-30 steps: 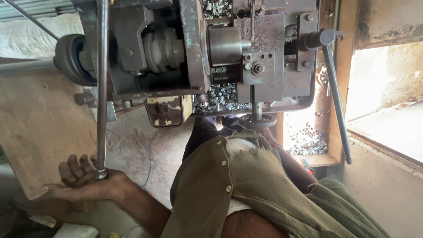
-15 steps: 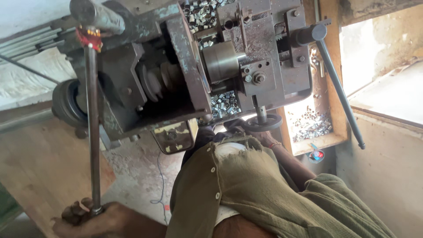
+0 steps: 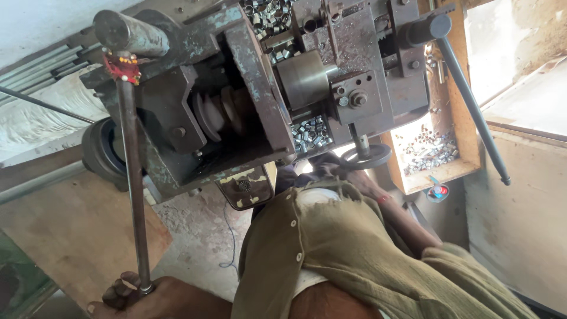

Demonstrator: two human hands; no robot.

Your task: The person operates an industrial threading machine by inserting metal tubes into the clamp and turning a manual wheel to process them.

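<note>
Two hands are at work on an old lathe (image 3: 236, 106), and only one shows well. The left hand (image 3: 139, 295) sits at the bottom edge of the view, its fingers (image 3: 118, 289) wrapped narrow around the lower end of a long steel lever (image 3: 133, 195). That lever runs up to the machine's top, where a red tie (image 3: 121, 66) marks its joint with a thick round bar (image 3: 127, 32).

The right hand (image 3: 345, 171) reaches under the machine toward a small handwheel (image 3: 367, 156), mostly hidden by the olive shirt (image 3: 336, 248) and the wheel itself; I cannot tell whether its fingers grip the wheel or only rest near it. A red band (image 3: 385, 199) shows on that wrist.

Small metal pieces (image 3: 310, 133) lie heaped just below the chuck (image 3: 304, 77), and more fill a wooden tray (image 3: 455, 168) to the right. A second lever (image 3: 469, 103) slants down beside the tray.

Risks, as I judge them: the grip is at the lever's very tip, so a slip could let it swing free. The loose shirt hangs close to the pulley (image 3: 221, 115) and handwheel and could catch. The right hand works near the heaped pieces, whose edges may cut.
</note>
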